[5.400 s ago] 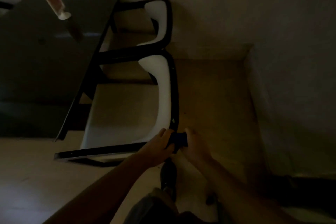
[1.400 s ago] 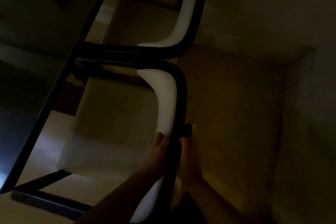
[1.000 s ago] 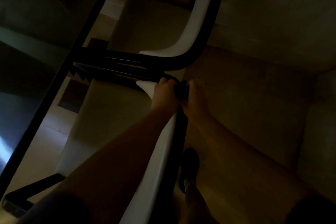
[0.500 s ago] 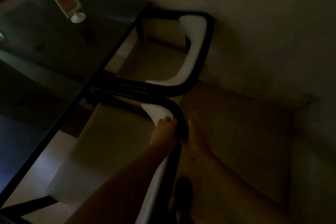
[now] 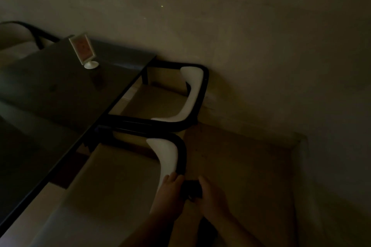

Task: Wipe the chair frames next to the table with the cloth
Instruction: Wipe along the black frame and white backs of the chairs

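The room is very dim. Two chairs with black tube frames and pale backs stand side by side at the dark table point(image 5: 60, 102). On the near chair frame point(image 5: 181, 152), a dark cloth point(image 5: 191, 187) is wrapped around the back rail. My left hand point(image 5: 170, 194) grips the cloth from the seat side. My right hand point(image 5: 212, 196) grips it from the outer side. The far chair frame point(image 5: 204, 86) stands against the wall, untouched. The rail under my hands is hidden.
A white card stand point(image 5: 84, 52) sits on the table top. A wall point(image 5: 261, 36) runs close behind the chairs, and bare floor point(image 5: 241, 166) lies to my right. Another chair back point(image 5: 24, 28) shows at the far left.
My hands slid the cloth up the near chair's back rail to its far corner, then back down toward me. My view has lifted, showing more table and wall.
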### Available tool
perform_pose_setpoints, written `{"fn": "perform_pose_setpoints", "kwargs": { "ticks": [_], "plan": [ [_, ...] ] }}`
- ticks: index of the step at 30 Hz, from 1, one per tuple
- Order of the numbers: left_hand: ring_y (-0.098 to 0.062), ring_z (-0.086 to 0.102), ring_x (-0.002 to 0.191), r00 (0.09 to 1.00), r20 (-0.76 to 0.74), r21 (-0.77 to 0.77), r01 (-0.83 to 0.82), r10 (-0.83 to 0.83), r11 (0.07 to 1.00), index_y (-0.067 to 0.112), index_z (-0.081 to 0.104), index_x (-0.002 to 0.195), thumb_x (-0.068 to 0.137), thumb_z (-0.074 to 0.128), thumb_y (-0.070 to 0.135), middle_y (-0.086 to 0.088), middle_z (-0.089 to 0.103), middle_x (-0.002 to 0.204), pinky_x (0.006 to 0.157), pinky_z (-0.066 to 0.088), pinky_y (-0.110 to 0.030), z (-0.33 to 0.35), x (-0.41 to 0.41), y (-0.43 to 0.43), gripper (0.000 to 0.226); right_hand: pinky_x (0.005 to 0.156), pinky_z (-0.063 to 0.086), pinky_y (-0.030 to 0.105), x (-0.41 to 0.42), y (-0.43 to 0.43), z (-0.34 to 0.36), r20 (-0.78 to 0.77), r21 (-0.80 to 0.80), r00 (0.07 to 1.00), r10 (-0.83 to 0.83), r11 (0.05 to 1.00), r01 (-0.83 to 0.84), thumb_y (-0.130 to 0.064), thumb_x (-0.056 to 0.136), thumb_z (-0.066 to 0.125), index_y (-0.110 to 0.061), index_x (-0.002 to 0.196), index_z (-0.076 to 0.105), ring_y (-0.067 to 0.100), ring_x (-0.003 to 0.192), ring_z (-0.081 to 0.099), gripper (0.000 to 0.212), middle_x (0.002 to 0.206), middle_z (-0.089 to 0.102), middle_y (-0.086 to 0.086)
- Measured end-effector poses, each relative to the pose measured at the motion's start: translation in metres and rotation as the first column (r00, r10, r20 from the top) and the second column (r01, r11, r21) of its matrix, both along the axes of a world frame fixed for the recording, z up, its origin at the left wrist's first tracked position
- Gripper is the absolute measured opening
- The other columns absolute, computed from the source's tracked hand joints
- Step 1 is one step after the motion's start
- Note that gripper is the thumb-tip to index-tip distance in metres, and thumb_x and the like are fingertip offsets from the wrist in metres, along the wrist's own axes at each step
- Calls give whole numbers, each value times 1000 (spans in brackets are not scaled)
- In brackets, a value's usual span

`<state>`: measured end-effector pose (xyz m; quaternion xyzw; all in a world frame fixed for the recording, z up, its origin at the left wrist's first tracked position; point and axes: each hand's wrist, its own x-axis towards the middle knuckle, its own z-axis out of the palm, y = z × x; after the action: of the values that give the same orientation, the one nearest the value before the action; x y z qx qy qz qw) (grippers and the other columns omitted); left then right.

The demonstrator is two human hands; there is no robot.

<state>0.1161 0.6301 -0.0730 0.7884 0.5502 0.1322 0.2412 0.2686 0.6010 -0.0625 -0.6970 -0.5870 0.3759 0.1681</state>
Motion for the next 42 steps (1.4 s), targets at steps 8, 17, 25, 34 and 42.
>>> {"fn": "perform_pose_setpoints", "kwargs": {
  "ticks": [8,17,25,34,42],
  "plan": [
    [-15,44,91,990,44,52,-138,136,989,18,57,103,83,62,16,1,53,104,71,40,-26,-14,58,77,21,80,47,29,74,94,-20,218,112,968,128,981,-155,-28,87,65,-24,111,48,19,103,53,30,119,48,-2],
    [-17,44,95,982,-1,-12,-188,188,982,20,54,100,82,56,11,1,49,106,74,42,-29,8,135,171,20,92,50,35,150,196,-22,-54,-92,994,100,990,-104,-37,91,62,-26,139,35,18,115,57,57,133,54,-1],
    [-20,50,92,975,-21,4,-223,223,975,16,57,103,83,57,7,-4,50,105,76,48,-33,21,137,268,21,79,58,48,142,283,-7,-270,-80,959,84,991,-110,-51,70,55,-34,116,41,17,91,64,51,107,60,-5],
    [-24,50,100,999,11,-105,-38,39,994,13,58,112,84,61,14,-8,51,114,78,40,-29,-23,119,372,29,82,55,36,130,369,-44,-253,-138,967,-36,990,1,-45,95,54,-18,130,41,21,104,62,46,117,56,2],
    [-26,53,100,998,-38,-169,49,-57,984,13,55,116,82,66,21,-9,52,118,81,49,-33,-71,104,388,36,90,53,38,111,399,-80,-99,-215,995,0,976,-21,-34,88,67,-20,130,41,16,111,56,51,125,53,-2]
  ]
}}
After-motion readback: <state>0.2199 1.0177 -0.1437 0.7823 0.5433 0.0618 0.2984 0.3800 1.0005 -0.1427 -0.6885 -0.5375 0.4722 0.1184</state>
